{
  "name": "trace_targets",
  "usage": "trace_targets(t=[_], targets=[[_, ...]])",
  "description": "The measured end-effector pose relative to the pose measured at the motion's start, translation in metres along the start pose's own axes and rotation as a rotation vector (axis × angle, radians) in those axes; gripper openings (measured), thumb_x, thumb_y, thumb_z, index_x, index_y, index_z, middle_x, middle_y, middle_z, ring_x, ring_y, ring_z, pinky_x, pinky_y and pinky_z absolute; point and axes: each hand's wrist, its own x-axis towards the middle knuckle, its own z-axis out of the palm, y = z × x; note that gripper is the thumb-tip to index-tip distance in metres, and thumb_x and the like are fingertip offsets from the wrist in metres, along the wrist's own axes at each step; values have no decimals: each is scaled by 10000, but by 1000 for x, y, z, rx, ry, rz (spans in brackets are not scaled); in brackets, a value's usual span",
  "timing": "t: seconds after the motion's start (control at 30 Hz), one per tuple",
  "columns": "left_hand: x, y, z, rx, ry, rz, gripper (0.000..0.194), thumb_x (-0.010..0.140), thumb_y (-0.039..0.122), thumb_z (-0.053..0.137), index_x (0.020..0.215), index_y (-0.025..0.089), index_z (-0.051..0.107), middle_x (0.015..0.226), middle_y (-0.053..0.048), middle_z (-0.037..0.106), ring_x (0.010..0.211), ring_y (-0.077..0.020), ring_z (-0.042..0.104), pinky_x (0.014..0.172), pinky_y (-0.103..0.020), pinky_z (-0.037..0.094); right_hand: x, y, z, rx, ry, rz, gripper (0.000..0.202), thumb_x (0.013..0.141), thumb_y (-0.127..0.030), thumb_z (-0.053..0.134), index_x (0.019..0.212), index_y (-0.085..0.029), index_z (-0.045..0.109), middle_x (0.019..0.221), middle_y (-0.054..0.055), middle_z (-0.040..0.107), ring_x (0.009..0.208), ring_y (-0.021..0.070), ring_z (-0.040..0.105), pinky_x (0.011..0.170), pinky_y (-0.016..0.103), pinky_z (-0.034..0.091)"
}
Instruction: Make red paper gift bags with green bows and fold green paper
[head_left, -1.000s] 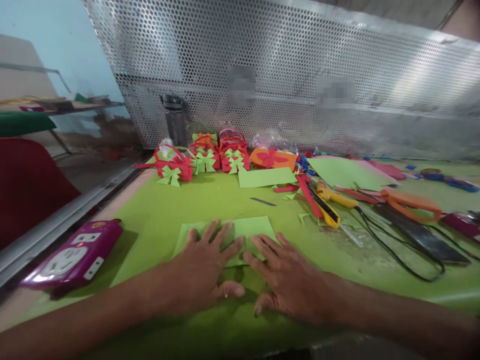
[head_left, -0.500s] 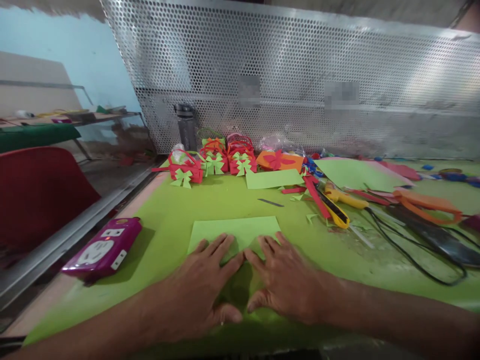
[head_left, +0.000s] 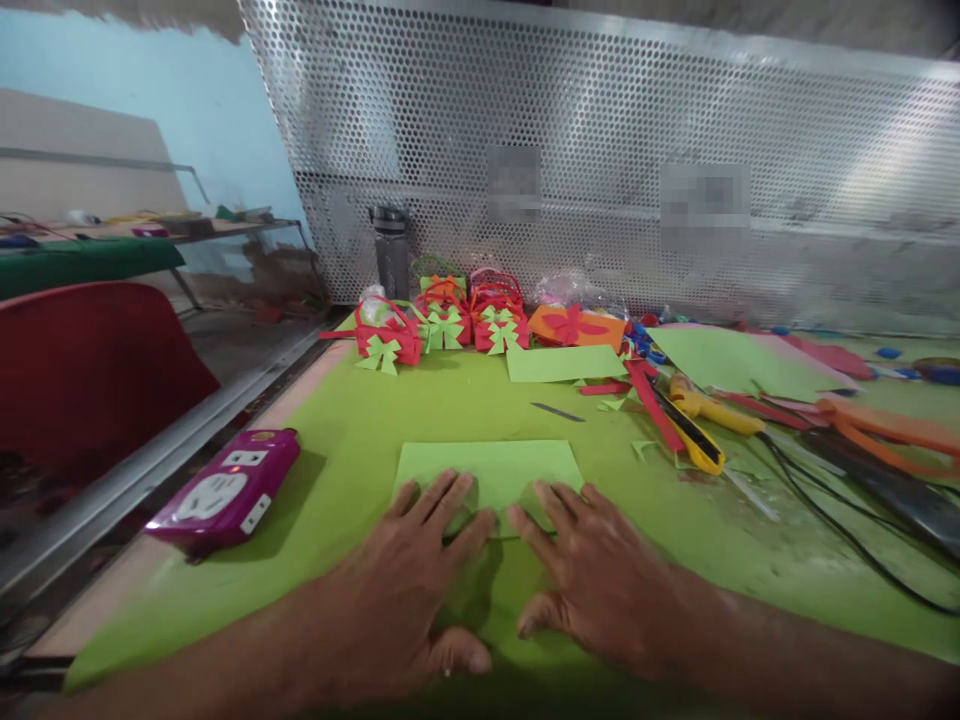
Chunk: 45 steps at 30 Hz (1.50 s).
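A light green sheet of paper lies flat on the green tabletop in front of me, its near edge partly under my fingers. My left hand rests with fingers stretched out, the fingertips on the left half of the sheet. On the right half, my right hand presses with its fingers spread. Both thumbs point inward over the tabletop, apart from each other. Beyond the sheet lies a thin grey blade-like strip.
A purple power socket box sits left. Small red paper baskets with green bows stand at the back beside a grey bottle. To the right are a yellow cutter, a yellow-handled glue gun, a black cable and paper scraps.
My hands have slid a little apart along the sheet, the right one moving rightward, so the gap between the index fingers is wider. The view has shifted slightly left.
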Motion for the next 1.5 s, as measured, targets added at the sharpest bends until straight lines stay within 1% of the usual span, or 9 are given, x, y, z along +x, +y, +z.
trace_targets(t=[0.23,0.37,0.47,0.6,0.73,0.9,1.17,1.33,1.5], targets=[[-20,-13,-2,44,18,-86,857,789,713,424,1421,143,321,1485,-214,249,1358,-385,242,1053,-591,281,1,6,5,4,181,-13,665,787,-675,482,1159,-146,637,1128,219,647,1003,366,622,844,555,466],[-15,-17,-13,48,23,-106,720,853,665,355,1362,161,428,1424,-194,387,1306,-363,352,1027,-556,340,23,22,-14,151,40,-17,347,868,-495,518,826,-202,701,814,86,693,799,253,650,823,474,452],[4,-24,-23,25,29,-120,464,942,508,320,1061,213,658,1161,-112,607,1073,-277,562,903,-447,451,46,42,-20,317,-95,63,287,888,-378,538,712,-181,650,733,39,640,661,167,599,688,325,437],[31,-36,-30,17,26,-207,335,928,331,451,719,184,666,822,-46,638,784,-185,599,697,-306,459,68,63,-14,333,-28,38,442,717,-479,710,989,-148,602,976,86,605,888,229,566,736,318,410],[45,-48,-29,9,72,-274,142,823,283,580,906,191,649,907,-48,648,857,-209,596,761,-322,455,81,70,-21,291,-143,10,543,694,-534,702,1025,-123,574,968,98,614,884,250,567,741,335,409],[53,-64,-28,-31,94,-321,551,677,351,682,1181,161,567,1144,-130,594,1069,-304,530,918,-430,411,97,72,-29,333,-290,36,479,595,-507,764,870,-157,586,840,50,607,761,212,556,612,274,371],[64,-70,-40,-323,197,-390,474,569,285,731,1021,163,658,1068,-112,649,979,-292,582,871,-399,427,93,77,-33,470,-126,87,369,708,-333,674,552,-194,370,538,-71,316,520,88,319,488,239,215],[60,-82,-39,-696,391,-483,368,661,459,656,838,136,663,779,-66,671,691,-202,598,627,-307,458,77,82,-53,549,69,284,340,708,-269,675,560,-187,380,539,-71,366,508,80,330,502,234,237],[61,-83,-22,-1014,558,-428,426,672,576,623,640,153,579,562,18,509,493,-95,409,490,-239,337,70,88,-58,594,107,347,342,737,-269,631,564,-196,346,535,-67,359,503,86,326,495,236,222]])
